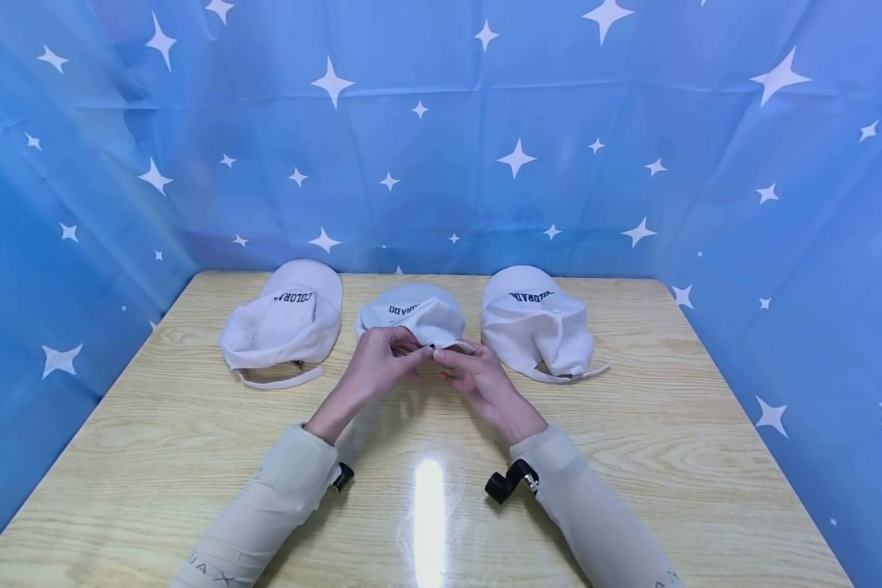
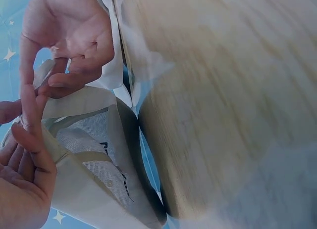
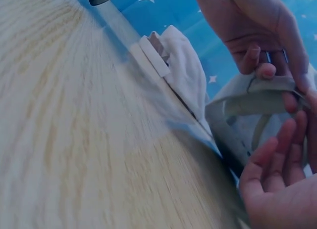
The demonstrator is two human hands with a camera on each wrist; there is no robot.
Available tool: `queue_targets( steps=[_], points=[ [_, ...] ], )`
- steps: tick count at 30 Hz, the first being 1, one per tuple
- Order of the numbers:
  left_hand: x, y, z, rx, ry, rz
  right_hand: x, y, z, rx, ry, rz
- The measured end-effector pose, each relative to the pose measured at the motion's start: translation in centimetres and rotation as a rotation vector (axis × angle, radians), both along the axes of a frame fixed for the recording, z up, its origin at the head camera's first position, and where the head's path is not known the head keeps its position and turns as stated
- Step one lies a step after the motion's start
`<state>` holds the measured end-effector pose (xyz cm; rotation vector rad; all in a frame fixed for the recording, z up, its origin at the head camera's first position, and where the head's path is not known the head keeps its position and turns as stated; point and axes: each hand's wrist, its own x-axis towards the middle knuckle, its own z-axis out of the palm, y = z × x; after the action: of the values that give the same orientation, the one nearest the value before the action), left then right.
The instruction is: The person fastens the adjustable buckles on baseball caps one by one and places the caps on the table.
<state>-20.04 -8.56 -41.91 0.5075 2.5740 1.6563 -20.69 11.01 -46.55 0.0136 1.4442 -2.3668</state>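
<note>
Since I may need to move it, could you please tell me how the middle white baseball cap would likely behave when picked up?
The middle white baseball cap would probably flop at the crown, which sags into folds. Its brim seems stiffer, since it holds a smooth curve. Lifted by the narrow strap alone, it would likely swing or droop.

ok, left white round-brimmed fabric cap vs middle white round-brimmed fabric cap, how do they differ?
Handling: the left white round-brimmed fabric cap lies untouched; the middle white round-brimmed fabric cap is held at its rear by the left hand and right hand.
Strap: the left cap's narrow white strap lies loose in view; the middle cap's is partly hidden by the hands.
Shared: white, dark lettering, brim toward the blue star-patterned fabric backdrop.
</note>
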Motion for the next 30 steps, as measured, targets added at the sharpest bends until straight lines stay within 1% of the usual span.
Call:
queue_targets(
  steps=[4,8,10,13,15,20,25,30],
  points=[
    [-0.1,-0.2,0.1,0.008,-0.039,0.003,-0.2,0.1,0.1,0.028,-0.025,-0.010],
    [-0.2,-0.7,0.4,0.013,-0.070,0.011,-0.5,0.2,0.0,0.052,-0.051,-0.042],
    [-0.3,-1.1,0.7,0.009,-0.067,0.027,-0.7,0.4,-0.1,0.047,-0.060,-0.058],
    [-0.5,-1.8,1.2,0.010,-0.044,0.055,-0.9,0.6,-0.3,0.029,-0.078,-0.084],
    [-0.7,-2.5,1.5,0.012,-0.026,0.077,-1.0,0.8,-0.5,0.014,-0.094,-0.103],
    [-1.0,-4.5,2.2,0.019,-0.023,0.135,-1.4,1.5,-0.6,-0.018,-0.122,-0.107],
    [-1.4,-6.6,2.5,0.012,-0.034,0.166,-1.6,2.1,-0.7,0.036,-0.123,-0.105],
    [-1.5,-8.5,2.4,-0.008,-0.071,0.210,-1.8,2.7,-0.9,0.096,-0.080,-0.106]
  ],
)
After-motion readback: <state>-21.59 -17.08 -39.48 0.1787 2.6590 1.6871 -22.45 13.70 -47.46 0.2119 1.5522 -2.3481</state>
